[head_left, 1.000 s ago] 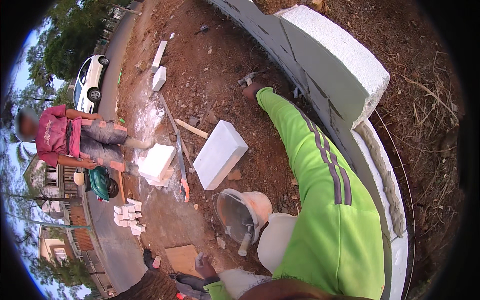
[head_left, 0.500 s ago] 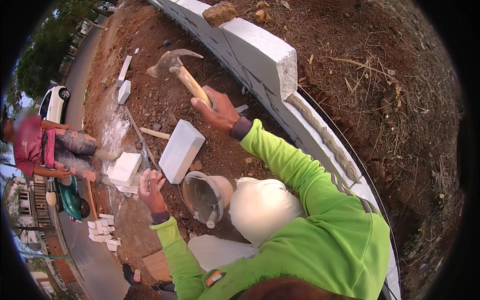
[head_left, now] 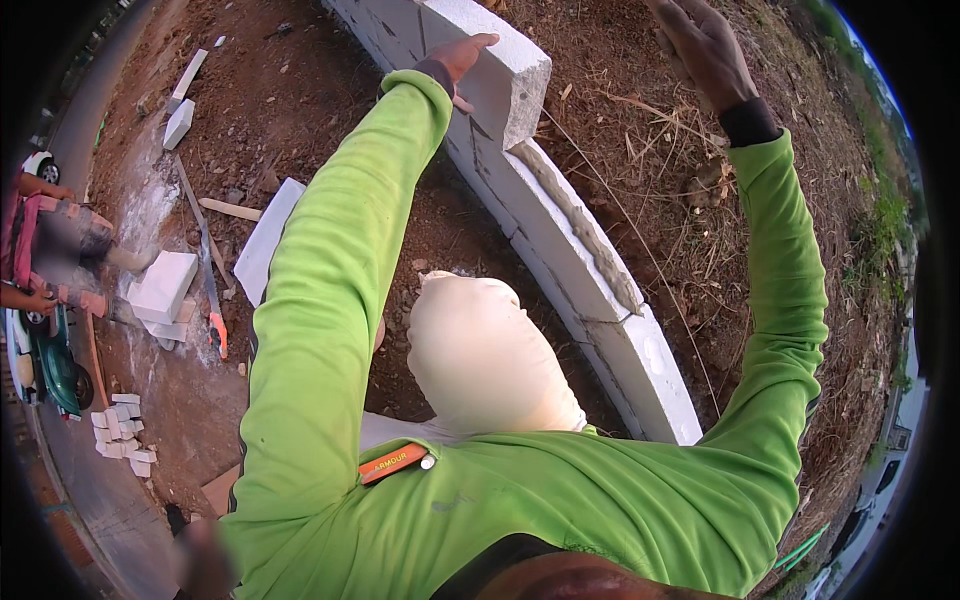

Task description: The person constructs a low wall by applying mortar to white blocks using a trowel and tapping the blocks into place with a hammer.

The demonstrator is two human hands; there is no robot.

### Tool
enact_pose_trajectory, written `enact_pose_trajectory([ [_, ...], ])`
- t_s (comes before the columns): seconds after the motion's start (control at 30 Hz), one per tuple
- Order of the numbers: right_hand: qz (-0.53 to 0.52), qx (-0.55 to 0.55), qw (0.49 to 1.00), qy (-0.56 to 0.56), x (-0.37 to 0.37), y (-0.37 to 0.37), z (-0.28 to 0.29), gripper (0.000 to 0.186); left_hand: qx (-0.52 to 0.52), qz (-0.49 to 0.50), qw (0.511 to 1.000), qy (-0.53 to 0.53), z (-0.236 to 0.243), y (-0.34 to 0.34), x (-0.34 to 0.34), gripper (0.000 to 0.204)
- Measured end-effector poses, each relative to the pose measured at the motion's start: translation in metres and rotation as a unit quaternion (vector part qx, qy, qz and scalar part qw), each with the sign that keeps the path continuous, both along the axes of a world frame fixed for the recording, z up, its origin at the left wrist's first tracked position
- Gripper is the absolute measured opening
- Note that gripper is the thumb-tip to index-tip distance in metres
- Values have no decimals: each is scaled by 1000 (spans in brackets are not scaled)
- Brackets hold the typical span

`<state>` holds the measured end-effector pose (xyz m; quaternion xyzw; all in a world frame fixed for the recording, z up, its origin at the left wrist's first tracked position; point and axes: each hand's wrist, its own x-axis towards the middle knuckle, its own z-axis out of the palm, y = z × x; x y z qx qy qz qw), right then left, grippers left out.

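Observation:
My left hand (head_left: 462, 62) rests against the near side of a white building block (head_left: 525, 80) on top of the low wall, fingers stretched toward its top edge. The block stands higher than the course beside it. Beyond the wall, my right hand (head_left: 703, 52) reaches over the dry soil, fingers extended and partly cut off by the upper edge. Nothing shows in it. Grey mortar (head_left: 580, 225) lies in a strip along the wall's top, next to the block. The hammer is out of sight.
A taut string (head_left: 635, 215) runs beside the wall. To the left are a loose block (head_left: 268, 240), partly behind my sleeve, a handsaw (head_left: 212, 290), cut blocks (head_left: 160, 290) and a stack of small pieces (head_left: 122, 430). Another person (head_left: 60, 250) is at the left edge.
My left hand has risen from near the bucket to the wall block. My right hand has moved right, past the wall, and the hammer no longer shows. The view has shifted rightward.

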<state>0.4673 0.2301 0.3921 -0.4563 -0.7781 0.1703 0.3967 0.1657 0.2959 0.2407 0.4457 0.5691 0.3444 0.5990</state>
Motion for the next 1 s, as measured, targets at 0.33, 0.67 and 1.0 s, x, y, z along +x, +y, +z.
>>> enact_pose_trajectory([
  [0.33, -45, 82, 995, 30, -27, 7, -27, 35, 21, 20, 999, -20, -22, 17, 26, 97],
  [0.67, -20, 50, 997, -64, -46, 37, -60, 38, 23, 79, 996, -20, -19, 15, 28, 113],
  [1.0, 2, 71, 982, -177, -45, 71, -102, 37, 5, 75, 997, -4, -17, 18, 26, 115],
])
